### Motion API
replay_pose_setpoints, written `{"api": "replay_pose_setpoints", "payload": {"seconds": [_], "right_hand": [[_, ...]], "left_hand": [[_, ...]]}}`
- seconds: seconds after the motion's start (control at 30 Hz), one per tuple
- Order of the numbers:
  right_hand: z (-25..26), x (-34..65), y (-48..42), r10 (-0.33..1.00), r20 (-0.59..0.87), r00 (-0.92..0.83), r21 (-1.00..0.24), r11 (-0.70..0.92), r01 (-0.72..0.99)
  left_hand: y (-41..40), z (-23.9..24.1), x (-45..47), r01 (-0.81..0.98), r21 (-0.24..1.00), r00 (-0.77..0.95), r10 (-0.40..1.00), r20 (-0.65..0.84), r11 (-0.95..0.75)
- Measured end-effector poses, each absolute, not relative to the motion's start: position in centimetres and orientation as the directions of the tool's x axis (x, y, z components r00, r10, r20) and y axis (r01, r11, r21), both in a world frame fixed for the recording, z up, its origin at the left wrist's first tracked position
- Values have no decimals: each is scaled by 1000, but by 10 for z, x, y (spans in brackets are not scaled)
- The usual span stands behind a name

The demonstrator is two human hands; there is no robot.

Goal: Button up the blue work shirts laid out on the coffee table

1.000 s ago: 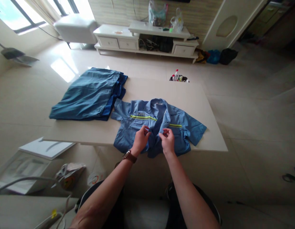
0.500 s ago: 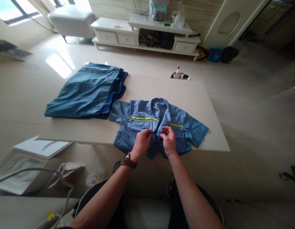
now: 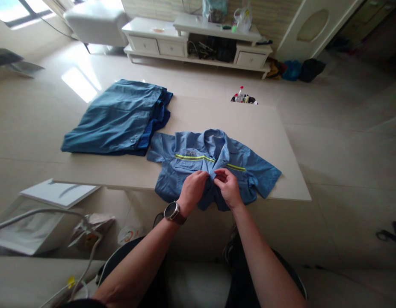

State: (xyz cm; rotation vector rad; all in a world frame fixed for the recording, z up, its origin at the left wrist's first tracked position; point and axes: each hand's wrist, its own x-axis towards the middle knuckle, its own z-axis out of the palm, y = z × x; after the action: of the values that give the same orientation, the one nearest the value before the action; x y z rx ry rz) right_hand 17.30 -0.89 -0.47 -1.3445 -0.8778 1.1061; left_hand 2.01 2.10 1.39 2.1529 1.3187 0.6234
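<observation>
A short-sleeved blue work shirt (image 3: 188, 167) with yellow-green stripes lies face up, collar away from me, its lower part over the table's near edge. My left hand (image 3: 194, 188), with a watch on the wrist, pinches one front edge of the shirt below the stripe. Close beside it, my right hand (image 3: 228, 186) pinches the other front edge. The two edges meet between my fingertips; any button there is too small to make out. To the left rests a stack of folded blue clothes (image 3: 114, 115), touching or nearly touching the shirt's sleeve.
The shirt and stack lie on a pale table (image 3: 249, 124). Past its far edge, bottles with red caps (image 3: 239, 95) show. A white TV cabinet (image 3: 172, 47) stands against the wall. At the lower left are a white box (image 3: 40, 222) and a grey hose (image 3: 50, 210).
My hands have come closer together, bringing the shirt's two front edges to meet. My left wrist has turned so the watch face shows. The view has shifted slightly.
</observation>
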Motion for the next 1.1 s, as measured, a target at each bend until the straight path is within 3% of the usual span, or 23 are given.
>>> {"api": "replay_pose_setpoints", "payload": {"seconds": [0.23,0.4,0.7,1.1], "right_hand": [[-2,169,-10,939,52,341,-989,1,149],[-1,168,-12,932,62,358,-958,-44,282],[7,165,-16,936,156,315,-929,31,369],[10,166,-17,950,256,180,-851,133,508]], "left_hand": [[22,9,22,487,816,342,928,149,-311],[23,19,23,431,883,268,961,71,-185],[23,20,22,356,921,239,968,73,-157],[22,25,18,419,888,270,960,76,-188]]}}
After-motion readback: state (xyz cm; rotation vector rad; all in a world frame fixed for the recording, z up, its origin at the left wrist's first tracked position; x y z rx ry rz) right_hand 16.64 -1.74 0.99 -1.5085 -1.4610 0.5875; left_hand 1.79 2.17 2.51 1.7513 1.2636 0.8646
